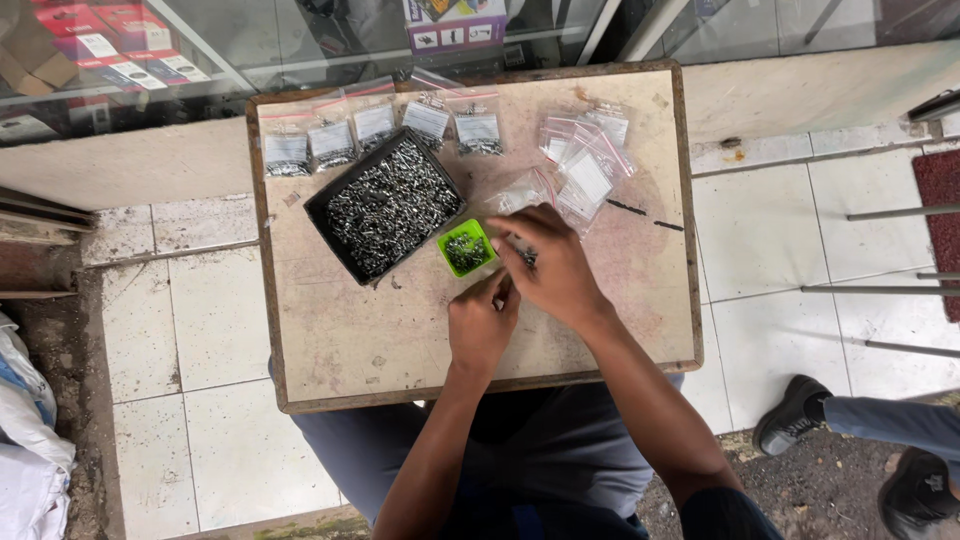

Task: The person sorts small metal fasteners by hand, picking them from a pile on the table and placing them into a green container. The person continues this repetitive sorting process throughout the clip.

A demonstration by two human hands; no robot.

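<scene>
— What have those two hands got between them?

— A clear plastic bag (518, 192), small, with a red strip along its mouth. It lies on the table just above the knuckles of the right hand (553, 268), which is curled over its lower end. The fingertips are pinched on something small and dark, though I cannot make out exactly what. The left hand (483, 325) sits just below and to the left, touching the right one, fingers bunched closed; whether it grips the bag or only steadies the other hand, I cannot tell.

— And right beside them?

— A little bright green cup (466, 248), just left of the right hand's fingertips, holding a small heap of dark metal bits. Nothing lies between it and the fingers.

— Further out?

— Up and left of the cup is a black tray (322, 205), set at an angle and filled nearly to its rim with the same shiny small hardware — screws or the like, too small to say. Beyond the tray, along the far edge, a row of filled bags (372, 129) lies side by side, each with a dark clump at the bottom. Up and right of the hands is a loose pile of empty bags (585, 157), overlapping. Two short dark strips (645, 215) lie to the right of the hands.

— What is it all on?

— A worn wooden table (400, 345) over pale floor tiles. At the far right, well apart, another person's dark shoes (790, 412) and trouser leg.
</scene>
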